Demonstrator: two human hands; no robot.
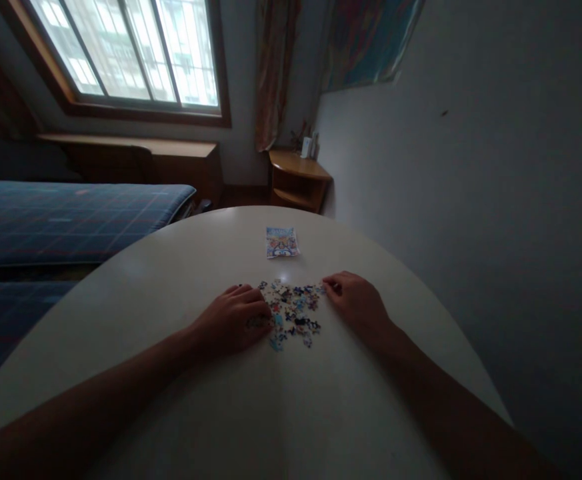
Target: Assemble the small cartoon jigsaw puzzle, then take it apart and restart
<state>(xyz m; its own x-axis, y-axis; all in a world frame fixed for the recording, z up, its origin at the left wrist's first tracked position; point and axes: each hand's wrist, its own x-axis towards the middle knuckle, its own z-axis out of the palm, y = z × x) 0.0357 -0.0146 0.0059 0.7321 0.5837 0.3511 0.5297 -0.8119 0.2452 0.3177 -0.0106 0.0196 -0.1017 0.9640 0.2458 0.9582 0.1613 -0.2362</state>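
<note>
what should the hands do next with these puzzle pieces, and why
Probably ease the left hand slightly outward: it covers part of the left side of the crowded puzzle pieces, so moving it should leave more of them visible. The right hand is at the opposite edge; whether it holds a piece is hard to tell.

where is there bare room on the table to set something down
Bare patches of the round-edged white tabletop lie either side of the small blue printed packet and on the near side of the small multicoloured jigsaw pieces. Those pieces crowd the space between the left hand and right hand.
</note>
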